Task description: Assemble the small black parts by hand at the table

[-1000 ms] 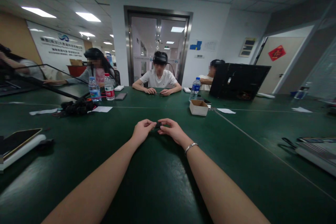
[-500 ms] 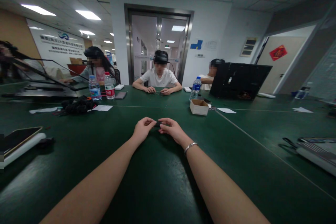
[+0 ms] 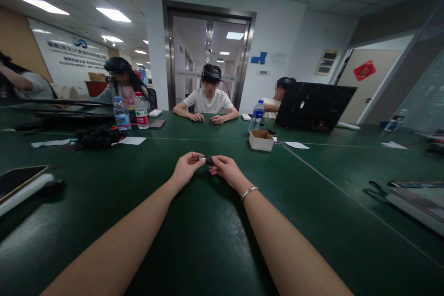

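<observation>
Between my two hands, just above the green table (image 3: 208,222), is a small black object with a silvery end (image 3: 209,161). It looks like a USB stick, but it is too small to be sure. The thumb and fingers of my left hand (image 3: 185,167) pinch its silvery left end. My right hand (image 3: 227,170), below a silver bracelet (image 3: 250,193), pinches the dark right end. Fingertips hide part of the object.
Ahead on the right stand an open cardboard box (image 3: 261,140), a water bottle (image 3: 256,116) and a black monitor (image 3: 314,107). Two bottles (image 3: 142,111) and a black bundle (image 3: 99,137) are at left. A phone (image 3: 21,178) lies nearer. Several people sit around the table.
The object's silvery end now shows between my fingers, where only a dark part showed before. Both hands stay close together. At far left, the dark frame is lower in view.
</observation>
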A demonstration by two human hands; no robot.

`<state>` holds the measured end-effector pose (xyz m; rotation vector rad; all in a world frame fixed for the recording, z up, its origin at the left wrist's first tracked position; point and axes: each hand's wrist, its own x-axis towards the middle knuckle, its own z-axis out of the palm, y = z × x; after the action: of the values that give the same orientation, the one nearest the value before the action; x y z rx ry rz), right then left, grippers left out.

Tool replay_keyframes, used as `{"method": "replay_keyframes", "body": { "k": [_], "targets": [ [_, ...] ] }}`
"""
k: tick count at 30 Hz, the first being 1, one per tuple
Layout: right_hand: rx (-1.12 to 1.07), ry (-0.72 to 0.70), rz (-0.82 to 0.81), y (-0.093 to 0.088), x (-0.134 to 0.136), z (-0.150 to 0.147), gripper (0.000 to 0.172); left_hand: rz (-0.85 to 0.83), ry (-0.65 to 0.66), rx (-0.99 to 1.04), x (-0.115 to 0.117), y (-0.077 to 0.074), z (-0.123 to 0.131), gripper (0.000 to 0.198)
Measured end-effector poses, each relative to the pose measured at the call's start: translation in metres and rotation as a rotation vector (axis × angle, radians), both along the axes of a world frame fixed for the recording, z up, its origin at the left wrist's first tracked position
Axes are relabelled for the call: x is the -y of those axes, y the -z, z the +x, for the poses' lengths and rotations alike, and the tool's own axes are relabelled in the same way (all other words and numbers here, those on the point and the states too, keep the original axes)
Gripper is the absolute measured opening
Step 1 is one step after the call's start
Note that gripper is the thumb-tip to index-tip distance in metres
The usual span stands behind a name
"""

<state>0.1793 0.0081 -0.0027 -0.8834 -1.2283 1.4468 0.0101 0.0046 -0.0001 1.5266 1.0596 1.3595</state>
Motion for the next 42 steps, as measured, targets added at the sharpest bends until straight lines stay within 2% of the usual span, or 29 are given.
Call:
{"method": "replay_keyframes", "body": {
  "k": [4,7,11,15,18,20,24,28,30,32,35,38,40,42],
  "targets": [
    [-0.022,-0.023,0.034,-0.0026,0.0038,0.0021,0.034,-0.099,0.01,-0.006,-0.0026,0.0011,-0.0011,0.037],
    [-0.037,-0.045,0.033,-0.0046,0.0064,0.0033,0.037,-0.156,0.018,-0.104,-0.0047,0.0022,-0.0008,0.039],
    [-0.042,-0.072,0.031,-0.0075,0.009,0.0047,0.038,-0.14,0.014,-0.226,-0.0064,0.0055,0.0006,0.046],
    [-0.052,-0.022,-0.022,-0.0083,0.0078,0.0039,0.032,-0.053,0.069,-0.117,-0.0033,0.0049,0.0016,0.035],
    [-0.046,0.023,-0.05,-0.007,0.0053,0.0021,0.025,-0.022,0.102,0.001,-0.0009,0.0009,0.0019,0.044],
    [-0.05,0.03,-0.051,-0.0061,0.004,0.0011,0.023,-0.102,0.064,0.037,-0.0016,-0.0011,0.0023,0.047],
    [-0.054,0.034,-0.048,-0.0051,0.0028,0.0007,0.022,-0.286,-0.016,-0.013,-0.0059,0.0001,0.0032,0.038],
    [-0.052,0.035,-0.044,-0.0048,0.0027,0.0014,0.022,-0.135,0.016,-0.08,-0.005,0.0024,0.0041,0.023],
    [-0.064,0.034,-0.039,-0.0048,0.003,0.0017,0.022,-0.073,0.003,-0.054,-0.0037,0.0025,0.004,0.034],
    [-0.061,0.031,-0.04,-0.005,0.0033,0.0018,0.022,-0.105,0.009,-0.039,-0.0039,0.0029,0.0034,0.039],
    [-0.033,0.023,-0.046,-0.0054,0.0031,0.0017,0.022,-0.17,0.07,-0.089,-0.0063,0.0054,0.002,0.028],
    [-0.034,0.009,-0.051,-0.0054,0.0021,0.0014,0.021,-0.081,0.087,-0.142,-0.0067,0.0063,0.0006,0.029],
    [-0.044,0.008,-0.054,-0.0051,0.0012,0.0012,0.021,-0.048,0.076,-0.116,-0.0053,0.0043,0.0002,0.042],
    [-0.046,0.012,-0.056,-0.0048,0.0006,0.0009,0.021,-0.11,0.073,-0.073,-0.0038,0.0016,0.0006,0.043]
  ]
}}
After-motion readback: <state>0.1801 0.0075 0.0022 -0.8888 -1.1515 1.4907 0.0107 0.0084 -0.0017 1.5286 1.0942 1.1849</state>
